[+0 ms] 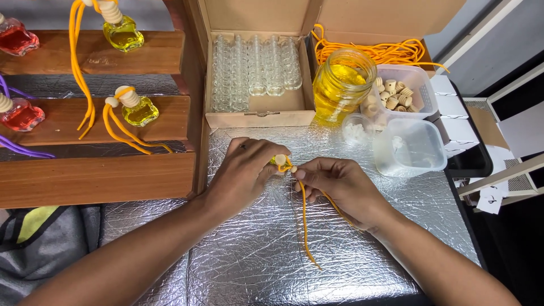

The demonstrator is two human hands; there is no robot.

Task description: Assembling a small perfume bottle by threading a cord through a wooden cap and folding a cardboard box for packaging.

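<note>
- Small glass bottle of yellow liquid (277,161) w/ wooden cap: our left hand (247,168) fingers clenched round it.
- Orange cord (304,212): our right hand (339,187) pinching it nr cap, over crinkled silver foil mat (255,255).

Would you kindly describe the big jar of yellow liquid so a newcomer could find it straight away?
Start at the open cardboard box of small empty glass bottles behind the silver foil-covered table. Just right of that box stands the large clear glass jar of yellow liquid, beside a plastic tub of wooden caps. It is the only large, round container holding yellow liquid.
</note>
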